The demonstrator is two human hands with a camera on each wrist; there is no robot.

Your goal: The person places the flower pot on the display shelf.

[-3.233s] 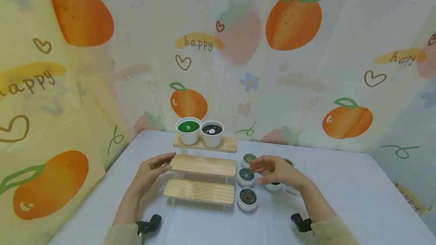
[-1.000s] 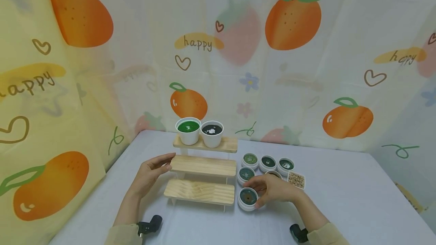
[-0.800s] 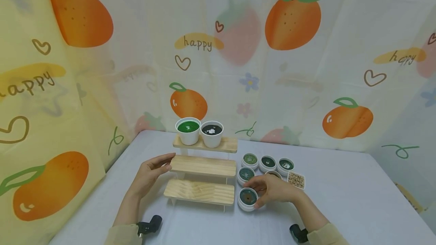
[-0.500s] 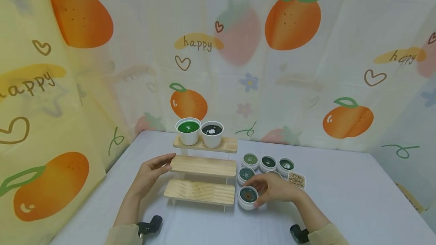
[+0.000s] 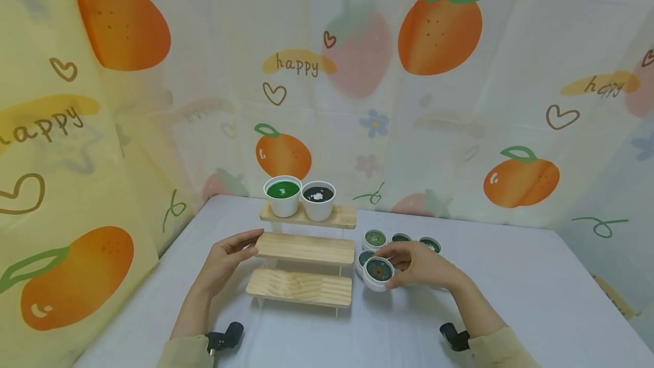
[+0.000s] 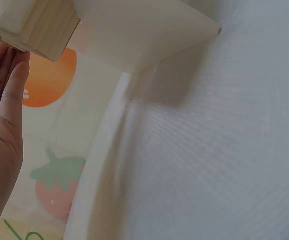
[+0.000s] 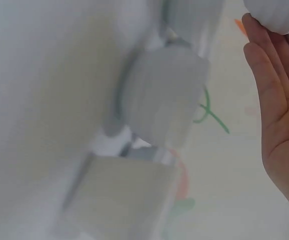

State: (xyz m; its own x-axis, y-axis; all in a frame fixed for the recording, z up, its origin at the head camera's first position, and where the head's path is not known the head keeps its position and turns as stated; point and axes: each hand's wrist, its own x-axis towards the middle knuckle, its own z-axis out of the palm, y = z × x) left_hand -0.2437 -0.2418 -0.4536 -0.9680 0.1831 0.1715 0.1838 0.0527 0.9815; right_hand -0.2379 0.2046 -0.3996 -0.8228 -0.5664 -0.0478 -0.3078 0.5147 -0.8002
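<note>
Two white cups (image 5: 283,206) already stand on the wooden top shelf (image 5: 344,217), low white pots (image 5: 375,239) remain on white cloth (image 5: 409,334), the right hand (image 5: 424,266) pinches one dark-filled white pot (image 5: 379,271) above it, the straight-fingered left hand (image 5: 225,257) touches the wooden middle shelf (image 5: 306,247).

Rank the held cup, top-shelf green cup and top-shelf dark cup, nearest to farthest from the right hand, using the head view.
1. Held cup, in the right hand.
2. Top-shelf dark cup, farther back, to the left.
3. Top-shelf green cup, left of the dark one.
</note>
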